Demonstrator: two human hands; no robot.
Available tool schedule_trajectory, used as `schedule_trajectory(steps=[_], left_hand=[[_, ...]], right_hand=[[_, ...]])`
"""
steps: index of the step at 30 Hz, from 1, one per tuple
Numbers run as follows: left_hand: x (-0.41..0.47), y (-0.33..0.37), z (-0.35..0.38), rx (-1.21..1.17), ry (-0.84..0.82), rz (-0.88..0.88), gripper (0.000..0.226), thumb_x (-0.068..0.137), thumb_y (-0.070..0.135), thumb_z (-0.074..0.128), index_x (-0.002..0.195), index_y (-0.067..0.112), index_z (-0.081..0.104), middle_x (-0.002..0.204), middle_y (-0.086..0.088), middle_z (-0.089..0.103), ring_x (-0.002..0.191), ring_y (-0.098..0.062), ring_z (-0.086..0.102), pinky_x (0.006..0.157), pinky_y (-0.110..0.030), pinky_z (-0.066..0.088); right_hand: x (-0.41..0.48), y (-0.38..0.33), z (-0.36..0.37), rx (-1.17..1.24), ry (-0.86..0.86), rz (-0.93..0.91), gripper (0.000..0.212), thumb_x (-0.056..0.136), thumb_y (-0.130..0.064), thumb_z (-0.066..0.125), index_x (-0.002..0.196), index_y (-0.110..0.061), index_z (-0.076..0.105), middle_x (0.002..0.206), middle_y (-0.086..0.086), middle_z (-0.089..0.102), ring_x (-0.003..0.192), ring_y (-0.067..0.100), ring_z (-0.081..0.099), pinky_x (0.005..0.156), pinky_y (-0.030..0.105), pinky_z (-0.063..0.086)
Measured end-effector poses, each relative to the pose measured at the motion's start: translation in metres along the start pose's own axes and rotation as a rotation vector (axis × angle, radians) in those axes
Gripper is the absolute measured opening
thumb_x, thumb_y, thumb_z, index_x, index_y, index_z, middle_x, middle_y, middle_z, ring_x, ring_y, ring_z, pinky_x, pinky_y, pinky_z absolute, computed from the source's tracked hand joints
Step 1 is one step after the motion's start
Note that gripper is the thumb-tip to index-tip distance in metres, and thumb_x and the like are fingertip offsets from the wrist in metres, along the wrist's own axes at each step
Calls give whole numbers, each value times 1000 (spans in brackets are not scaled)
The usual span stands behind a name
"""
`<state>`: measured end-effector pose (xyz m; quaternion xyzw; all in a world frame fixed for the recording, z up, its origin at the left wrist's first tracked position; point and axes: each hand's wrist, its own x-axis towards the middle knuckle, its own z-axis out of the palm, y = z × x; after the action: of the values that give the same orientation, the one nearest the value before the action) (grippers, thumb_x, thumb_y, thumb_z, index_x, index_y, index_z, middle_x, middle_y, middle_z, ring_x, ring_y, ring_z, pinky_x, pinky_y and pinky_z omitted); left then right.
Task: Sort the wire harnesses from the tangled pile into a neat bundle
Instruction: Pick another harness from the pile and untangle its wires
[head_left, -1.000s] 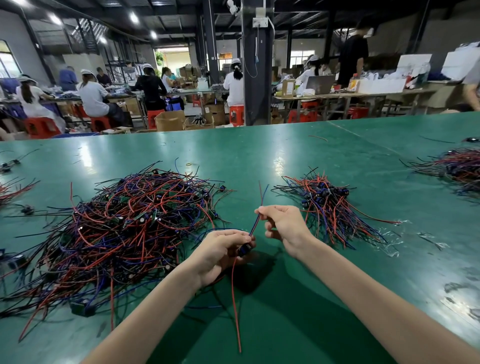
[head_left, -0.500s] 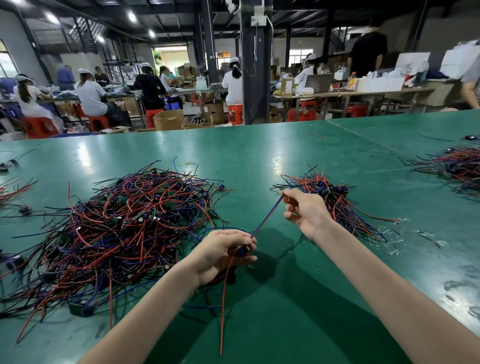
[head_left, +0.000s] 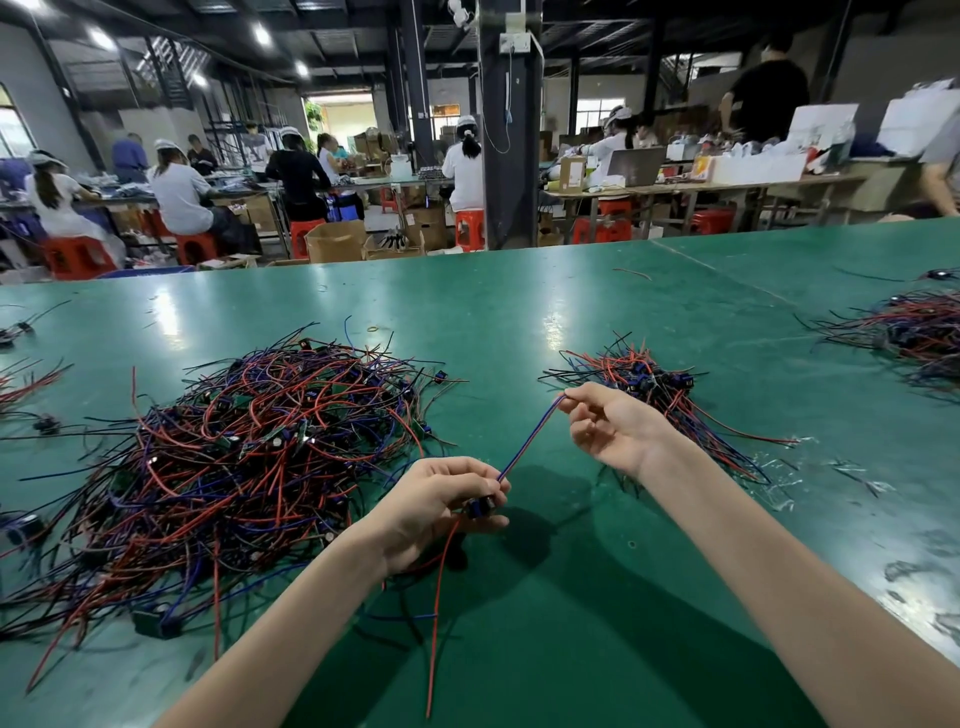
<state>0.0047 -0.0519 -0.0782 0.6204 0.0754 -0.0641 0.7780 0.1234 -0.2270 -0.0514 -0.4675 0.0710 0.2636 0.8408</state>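
A big tangled pile (head_left: 249, 457) of red, blue and black wire harnesses lies on the green table (head_left: 519, 312), left of centre. A smaller, more aligned bundle (head_left: 649, 384) lies right of centre, partly behind my right hand. My left hand (head_left: 441, 506) grips the dark connector end of one wire harness (head_left: 530, 439). My right hand (head_left: 610, 423) pinches the far tips of its blue and red wires, which are stretched taut between the hands. A loose red wire (head_left: 439, 597) hangs down from my left hand.
Another heap of harnesses (head_left: 904, 332) lies at the right edge of the table. Stray wires (head_left: 26, 374) lie at the far left. Bits of clear film (head_left: 810, 467) lie by the bundle. Beyond the table, people sit at benches on red stools.
My right hand has slid along the wires up and to the right, away from the left hand, drawing them straight. The left hand has stayed put with the connector.
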Motion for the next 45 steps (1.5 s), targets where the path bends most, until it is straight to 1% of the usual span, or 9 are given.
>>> schedule_trajectory(steps=[5,14,19,23,26,29,31,38,45], left_hand=[[0,-2,1,57,10,1,24,85,-11,55,69,0,69,63,-11,64,55,-13,61,56,-30,57],[-5,0,4,93,-97,103,27,87,-12,51,95,5,70,66,-6,59,60,-11,59,66,-30,58],[-4,1,3,85,-155,177,23,77,5,61,94,12,75,67,0,61,63,-9,58,74,-33,57],[-5,3,0,6,-186,209,25,77,6,61,97,13,75,69,0,60,65,-8,59,75,-32,55],[-5,6,-1,-59,-178,247,27,77,5,60,97,13,75,69,2,59,70,-7,62,75,-32,55],[-7,9,-3,-70,-157,244,27,75,5,60,95,13,76,68,2,59,70,-6,62,73,-32,56],[-9,12,-3,-23,-156,195,25,74,4,60,92,11,76,69,-1,60,68,-8,61,73,-34,57],[-8,7,6,86,-33,-17,23,85,-14,49,85,-5,70,62,-10,61,54,-11,58,62,-29,59],[-5,2,4,55,41,-13,22,86,-12,49,85,-5,70,66,-10,64,57,-16,61,62,-25,57]], right_hand=[[-11,-2,6,376,-163,322,8,72,6,56,65,9,60,53,6,52,32,7,46,29,13,34],[-3,-3,1,327,-35,239,16,87,4,47,73,4,53,50,10,49,27,7,41,28,13,31],[7,17,8,-251,137,-267,24,93,1,46,70,-3,50,65,10,50,33,4,39,34,18,34],[8,34,2,-1081,225,-1047,13,92,-5,52,80,-3,54,69,5,55,57,20,47,59,34,38],[4,39,2,-1367,160,-1475,11,91,-2,52,80,-1,54,71,10,54,55,28,47,53,35,37],[4,38,3,-1451,186,-1615,10,89,-2,55,80,1,57,68,13,56,51,33,51,45,35,39],[4,35,2,-1269,216,-1456,8,90,-3,57,82,-1,58,64,10,58,50,30,54,47,32,41],[8,14,3,-255,106,-398,15,86,-3,60,71,-6,61,53,1,67,32,3,44,32,14,29],[8,13,1,-271,54,-281,8,85,-8,66,77,-8,67,60,1,69,39,4,52,37,15,38]])
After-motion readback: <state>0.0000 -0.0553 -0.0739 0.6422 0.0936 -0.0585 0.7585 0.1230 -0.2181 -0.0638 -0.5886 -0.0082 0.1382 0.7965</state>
